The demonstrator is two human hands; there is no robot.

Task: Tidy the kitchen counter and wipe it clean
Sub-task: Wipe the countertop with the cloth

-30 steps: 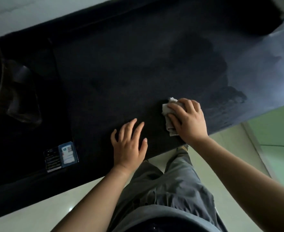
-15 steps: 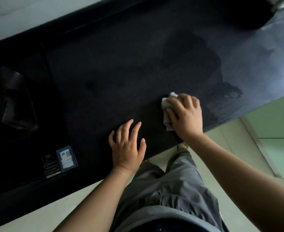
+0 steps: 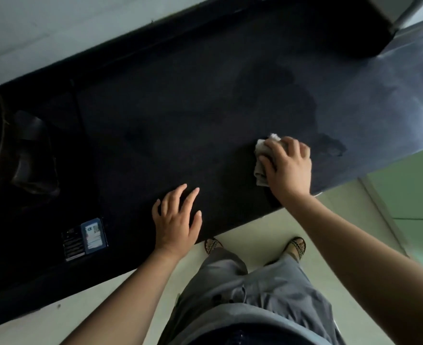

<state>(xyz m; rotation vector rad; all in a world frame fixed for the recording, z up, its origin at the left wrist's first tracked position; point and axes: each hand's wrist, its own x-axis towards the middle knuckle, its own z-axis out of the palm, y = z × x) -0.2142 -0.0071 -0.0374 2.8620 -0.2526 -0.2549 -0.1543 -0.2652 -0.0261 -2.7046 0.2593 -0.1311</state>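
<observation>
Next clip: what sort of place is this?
Likely a home kitchen: a long dark counter against a pale wall, what looks like a black glass hob at its left end, and the right hand gripping a crumpled grey cloth.

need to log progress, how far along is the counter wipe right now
Done, probably: darker damp-looking patches beyond and right of the cloth suggest that part of the counter was wiped. In hand: the right hand presses the cloth near the front edge; the left hand rests flat. Left: the stretch toward the labelled cooktop shows no clear damp marks, so likely unwiped.
</observation>
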